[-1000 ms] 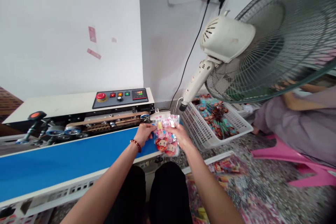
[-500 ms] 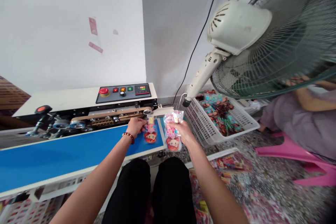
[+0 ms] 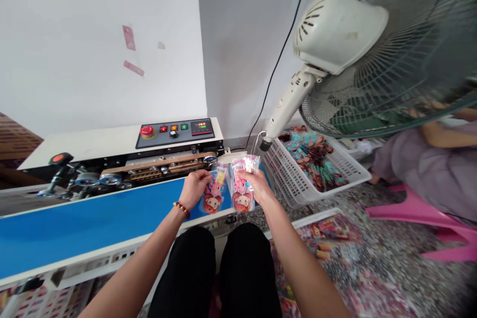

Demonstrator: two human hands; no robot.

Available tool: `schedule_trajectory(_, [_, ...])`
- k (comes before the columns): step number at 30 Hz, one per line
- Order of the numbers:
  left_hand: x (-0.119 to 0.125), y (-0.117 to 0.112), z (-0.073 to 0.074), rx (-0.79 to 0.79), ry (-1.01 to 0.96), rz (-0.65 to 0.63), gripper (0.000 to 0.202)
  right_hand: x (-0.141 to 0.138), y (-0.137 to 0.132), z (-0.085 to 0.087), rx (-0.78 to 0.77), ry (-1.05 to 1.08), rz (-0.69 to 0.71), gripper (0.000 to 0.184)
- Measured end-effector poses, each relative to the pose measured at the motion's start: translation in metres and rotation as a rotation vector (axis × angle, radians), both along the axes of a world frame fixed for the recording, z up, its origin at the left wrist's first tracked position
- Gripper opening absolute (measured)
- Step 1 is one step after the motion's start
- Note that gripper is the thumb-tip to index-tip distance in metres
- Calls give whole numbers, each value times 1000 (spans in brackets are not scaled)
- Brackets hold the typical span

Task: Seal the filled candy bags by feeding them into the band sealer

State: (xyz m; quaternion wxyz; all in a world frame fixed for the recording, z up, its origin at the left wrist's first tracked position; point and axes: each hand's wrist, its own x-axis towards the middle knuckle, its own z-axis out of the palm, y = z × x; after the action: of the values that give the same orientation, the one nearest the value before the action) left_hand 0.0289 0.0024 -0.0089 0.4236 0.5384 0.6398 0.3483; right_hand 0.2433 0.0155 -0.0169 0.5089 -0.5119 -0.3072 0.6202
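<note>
My left hand (image 3: 194, 189), with a beaded bracelet at the wrist, pinches the left edge of a clear plastic packet (image 3: 213, 199). A red-haired cartoon face shows at its lower end, with a yellow patch and coloured letters above. That packet is over the right end of the blue conveyor belt (image 3: 141, 208). Beside it, my right hand (image 3: 259, 186) grips a similar clear packet (image 3: 241, 198), thumb across its front; whether more packets lie behind it I cannot tell. Behind both hands is the sealing machine (image 3: 175, 134), with its rollers and brown band.
A white basket (image 3: 357, 179) of wrapped goods stands at right, below a large fan (image 3: 335, 35). Many packets (image 3: 331, 231) lie in a tray near the floor by my right leg. Another person (image 3: 421, 169) sits at far right near a pink stool (image 3: 413, 208).
The left packet has come slightly toward me and tilted, its letters now more exposed. My right hand's packet has shifted a little left, closer to the other one.
</note>
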Motion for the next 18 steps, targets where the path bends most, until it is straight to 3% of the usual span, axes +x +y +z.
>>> schedule_trajectory(5, [28,25,-2,-265,-210,134,19,19,-5,6,3,19,-80,44])
schedule_trajectory(9, [31,28,-4,-303,-246,215,20,29,-8,5,10,-1,-90,39])
schedule_trajectory(13, [12,21,-9,-273,-223,297,17,21,-8,2,-8,8,-52,41])
schedule_trajectory(18, [-41,-3,-7,-242,-8,297,17,2,-6,1,-7,21,19,41])
